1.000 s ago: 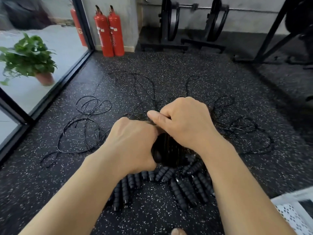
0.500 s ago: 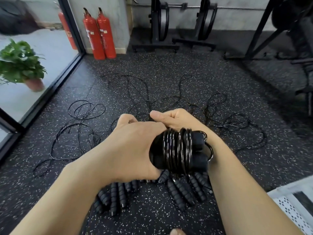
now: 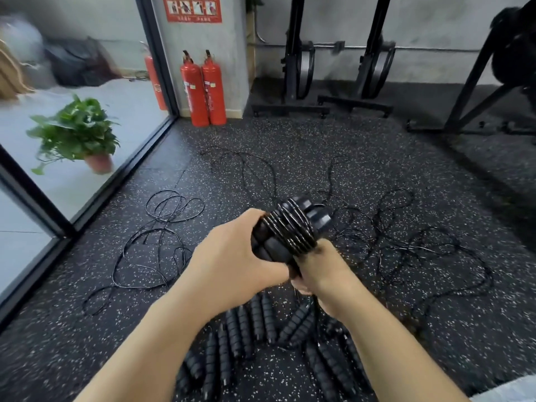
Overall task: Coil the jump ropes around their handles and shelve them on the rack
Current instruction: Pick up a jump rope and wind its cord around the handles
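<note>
Gym floor (image 3: pixel 333 158), rope (image 3: pixel 287 230) in left hand (image 3: pixel 235 256)

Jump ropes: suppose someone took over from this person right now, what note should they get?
Left hand grips the coiled jump rope; right hand holds its lower end.
Done: this rope is wound up.
Left: shelve it; the rack is not clearly in view. Then coil the loose ropes spread on the floor, whose handles lie below the hands.
</note>
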A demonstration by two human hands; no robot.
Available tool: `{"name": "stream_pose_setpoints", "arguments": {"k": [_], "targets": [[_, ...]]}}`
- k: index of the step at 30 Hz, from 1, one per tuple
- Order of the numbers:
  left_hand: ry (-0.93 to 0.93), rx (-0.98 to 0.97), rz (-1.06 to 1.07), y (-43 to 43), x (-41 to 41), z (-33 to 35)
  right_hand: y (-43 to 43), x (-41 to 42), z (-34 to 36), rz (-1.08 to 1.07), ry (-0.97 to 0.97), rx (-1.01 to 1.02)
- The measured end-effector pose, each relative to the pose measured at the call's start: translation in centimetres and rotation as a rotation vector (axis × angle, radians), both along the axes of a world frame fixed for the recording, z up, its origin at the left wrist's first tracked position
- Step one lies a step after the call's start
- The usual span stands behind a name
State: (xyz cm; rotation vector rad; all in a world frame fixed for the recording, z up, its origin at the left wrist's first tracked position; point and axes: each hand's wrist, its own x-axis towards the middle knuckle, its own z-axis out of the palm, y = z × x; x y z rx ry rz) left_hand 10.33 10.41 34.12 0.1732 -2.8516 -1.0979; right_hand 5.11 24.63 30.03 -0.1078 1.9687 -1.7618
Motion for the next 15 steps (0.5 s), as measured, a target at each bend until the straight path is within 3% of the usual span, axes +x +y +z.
{"name": "stream_pose_setpoints", "arguments": {"k": [3,6,8,15], "targets": [[0.01,-0.016,0.132,-0.9,-0.2,-0.1,-1.4,0.8,1.1,-0.052,0.059,-0.077],[0.025,-0.139,0.211,-1.3,-0.1,0.3,-1.1,1.6,2.3,0.028,0.067,-0.136],[0.021,-0.211,0.213,-1.4,-0.1,0.5,-1.5,2.1,2.9,0.069,0.039,-0.132],[0.014,-0.27,0.159,-1.3,0.3,0.3,-2.1,2.1,3.1,-0.13,0.029,-0.181]]}}
